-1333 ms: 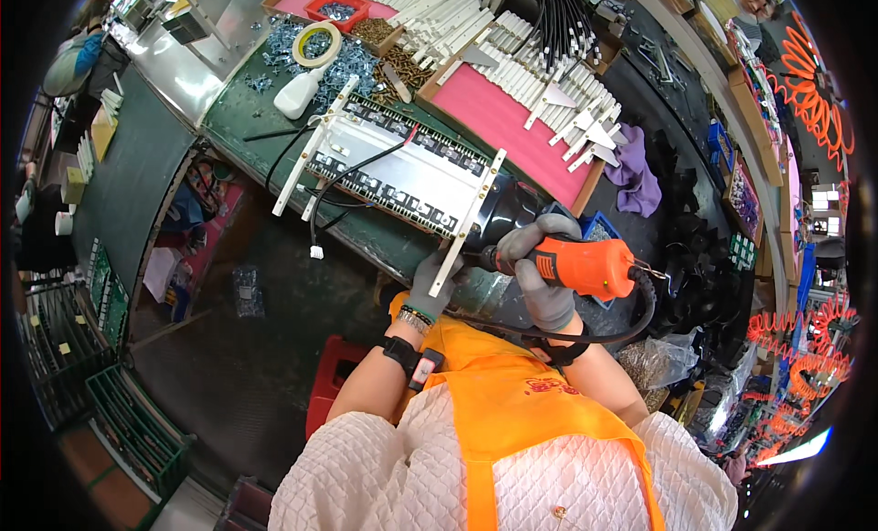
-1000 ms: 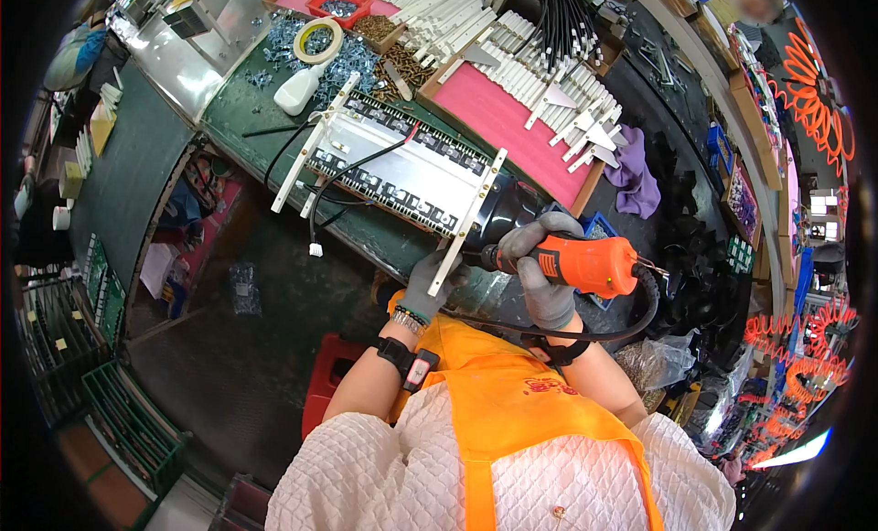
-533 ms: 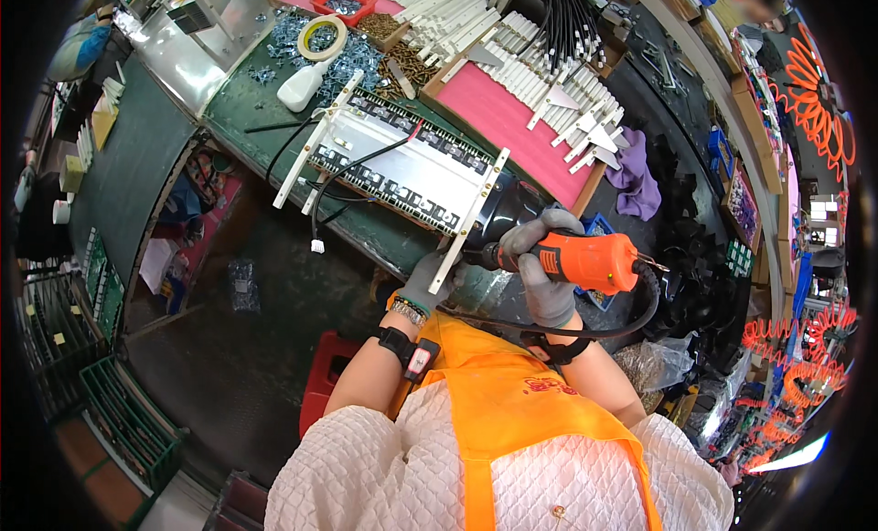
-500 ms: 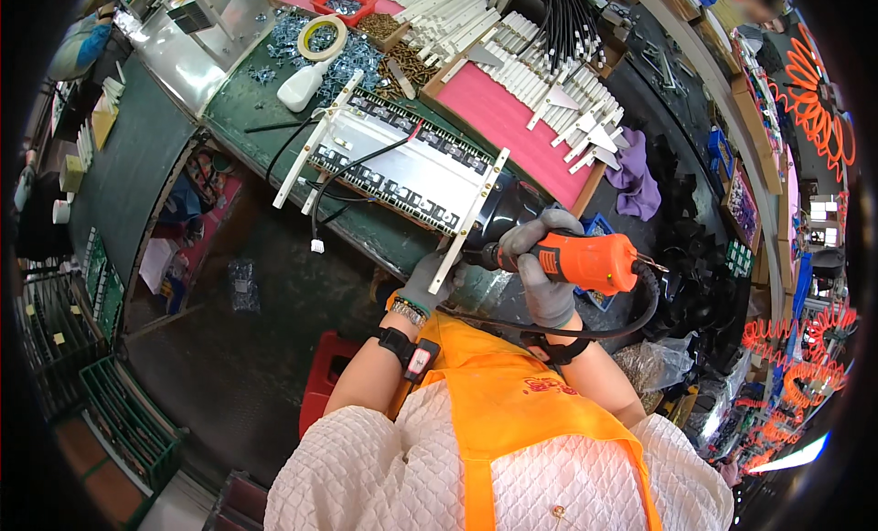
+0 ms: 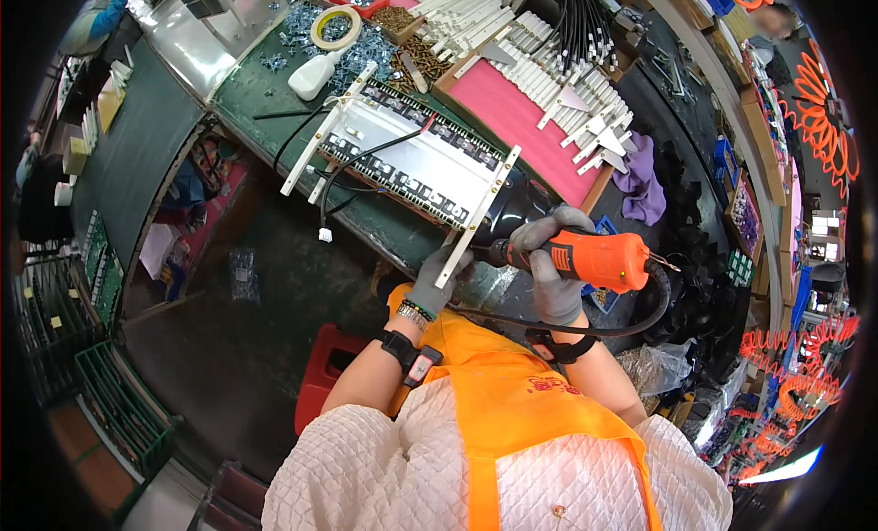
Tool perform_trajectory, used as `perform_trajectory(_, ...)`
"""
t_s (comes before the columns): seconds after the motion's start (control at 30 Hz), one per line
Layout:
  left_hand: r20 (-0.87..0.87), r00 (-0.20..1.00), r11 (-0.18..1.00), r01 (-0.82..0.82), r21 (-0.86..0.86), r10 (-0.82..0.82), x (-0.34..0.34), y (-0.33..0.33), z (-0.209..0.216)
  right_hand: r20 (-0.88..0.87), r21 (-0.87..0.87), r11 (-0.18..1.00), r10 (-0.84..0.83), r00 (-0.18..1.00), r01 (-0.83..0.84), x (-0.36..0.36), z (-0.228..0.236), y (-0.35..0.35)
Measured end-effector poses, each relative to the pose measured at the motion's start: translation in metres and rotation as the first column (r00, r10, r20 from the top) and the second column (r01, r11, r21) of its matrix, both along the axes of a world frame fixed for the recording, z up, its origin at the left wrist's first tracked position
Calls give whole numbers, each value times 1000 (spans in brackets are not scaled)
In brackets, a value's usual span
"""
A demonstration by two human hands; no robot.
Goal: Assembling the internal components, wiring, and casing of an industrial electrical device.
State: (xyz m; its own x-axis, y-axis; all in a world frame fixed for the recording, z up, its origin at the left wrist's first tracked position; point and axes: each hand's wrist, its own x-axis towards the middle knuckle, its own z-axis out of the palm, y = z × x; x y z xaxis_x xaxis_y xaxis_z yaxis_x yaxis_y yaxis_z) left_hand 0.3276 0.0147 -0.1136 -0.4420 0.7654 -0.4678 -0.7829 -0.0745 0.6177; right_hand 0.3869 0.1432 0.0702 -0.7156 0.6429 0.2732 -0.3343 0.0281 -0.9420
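In my gloved right hand (image 5: 554, 289) is an orange electric screwdriver (image 5: 599, 259), held level with its black nose pointing left at the near white bar. My left hand (image 5: 437, 280), also gloved, closes around the lower end of that white bar (image 5: 487, 213). The bar runs across the right end of a flat assembly (image 5: 402, 156), a silver plate with circuit boards along both long sides. A second white bar (image 5: 309, 161) crosses its left end. Black cables (image 5: 366, 158) lie over the plate, one ending in a white connector (image 5: 325, 235). The screwdriver's tip is hidden at the bar.
Behind the assembly lie loose metal hardware (image 5: 306, 32), a tape roll (image 5: 336, 28), a white bottle (image 5: 311, 76) and brass-coloured standoffs (image 5: 430, 60). A pink-lined tray (image 5: 512, 119) holds more white bars. A purple cloth (image 5: 643, 179) and a blue bin (image 5: 604, 225) are at right.
The whole scene sits slightly farther right and lower in the picture. Both hands keep their holds, and the screwdriver stays against the same bar.
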Motion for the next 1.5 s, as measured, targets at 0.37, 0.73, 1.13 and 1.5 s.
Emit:
perform_trajectory(0.37, 710, 703, 996, -83, 20, 44, -11, 9, -9, 6, -8, 1000, 6, 1000, -6, -1, 0, -3)
perform_trajectory(0.73, 727, 669, 979, 8, 203, -156, -27, 6, -20, 24, 49, 999, -14, 1000, 13, -4, 3, -2)
perform_trajectory(1.13, 442, 893, 988, -135, 78, 87, 0, 11, -16, 19, 18, 999, -32, 999, 32, -4, 2, -1)
perform_trajectory(1.5, 183, 955, 955, -260, 143, 233, 10, 13, -16, 2, -13, 999, -30, 1000, 30, -2, 1, -3)
